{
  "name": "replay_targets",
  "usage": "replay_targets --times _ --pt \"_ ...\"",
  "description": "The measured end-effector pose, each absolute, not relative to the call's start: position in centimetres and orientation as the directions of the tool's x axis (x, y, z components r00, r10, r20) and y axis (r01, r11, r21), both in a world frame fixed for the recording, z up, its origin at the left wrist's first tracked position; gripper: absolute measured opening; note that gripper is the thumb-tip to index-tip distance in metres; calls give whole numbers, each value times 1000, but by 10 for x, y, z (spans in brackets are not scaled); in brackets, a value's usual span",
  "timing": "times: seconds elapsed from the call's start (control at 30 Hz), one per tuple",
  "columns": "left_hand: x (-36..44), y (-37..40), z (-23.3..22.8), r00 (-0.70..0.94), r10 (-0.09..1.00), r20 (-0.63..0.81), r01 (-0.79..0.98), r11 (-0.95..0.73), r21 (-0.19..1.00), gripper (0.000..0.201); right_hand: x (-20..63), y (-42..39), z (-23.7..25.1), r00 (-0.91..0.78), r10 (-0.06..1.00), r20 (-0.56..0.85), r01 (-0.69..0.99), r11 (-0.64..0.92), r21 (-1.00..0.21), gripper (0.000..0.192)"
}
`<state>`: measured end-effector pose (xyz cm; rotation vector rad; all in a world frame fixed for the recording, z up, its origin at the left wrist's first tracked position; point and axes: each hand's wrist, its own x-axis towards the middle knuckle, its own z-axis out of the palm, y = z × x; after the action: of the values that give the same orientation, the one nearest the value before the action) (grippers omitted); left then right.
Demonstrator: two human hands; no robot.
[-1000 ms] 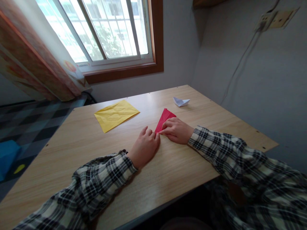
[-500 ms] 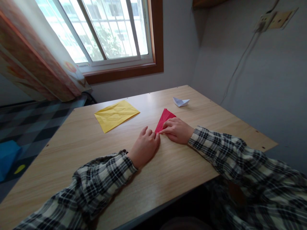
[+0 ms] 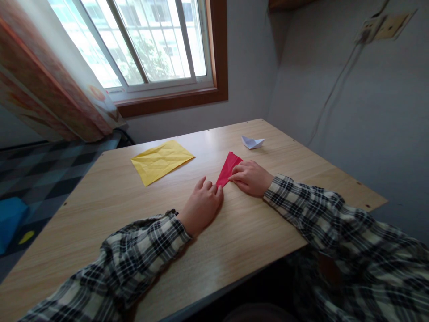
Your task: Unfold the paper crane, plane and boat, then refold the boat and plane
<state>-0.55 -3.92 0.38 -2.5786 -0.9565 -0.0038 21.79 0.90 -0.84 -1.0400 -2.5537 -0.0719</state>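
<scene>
A folded piece of red paper (image 3: 228, 169) lies on the wooden table (image 3: 214, 250), narrowing toward its near corner. My left hand (image 3: 203, 205) has its fingertips at that near corner, fingers closed and pressed down on it. Along the right edge of the paper, my right hand (image 3: 252, 178) is closed with its fingertips on the fold, covering part of that side. Beyond my right hand stands a small white paper boat (image 3: 252, 142). To the left of the red paper lies a creased yellow sheet (image 3: 162, 162).
A window (image 3: 161, 40) with a brown frame is behind the table, with a patterned curtain (image 3: 50, 76) at left. A blue object (image 3: 11, 221) rests on the checkered surface (image 3: 67, 165) at far left. A cord hangs from a wall socket (image 3: 368, 30).
My right hand's fingertips have slid along the red paper's right edge, up and away from the near corner. My left hand stays at that corner.
</scene>
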Motion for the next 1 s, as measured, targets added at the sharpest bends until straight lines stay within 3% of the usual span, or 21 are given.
replay_targets --times 1.0 --pt "-6 -40 4 771 621 137 625 -700 -346 24 226 13 -5 -336 896 289 940 339 41 29"
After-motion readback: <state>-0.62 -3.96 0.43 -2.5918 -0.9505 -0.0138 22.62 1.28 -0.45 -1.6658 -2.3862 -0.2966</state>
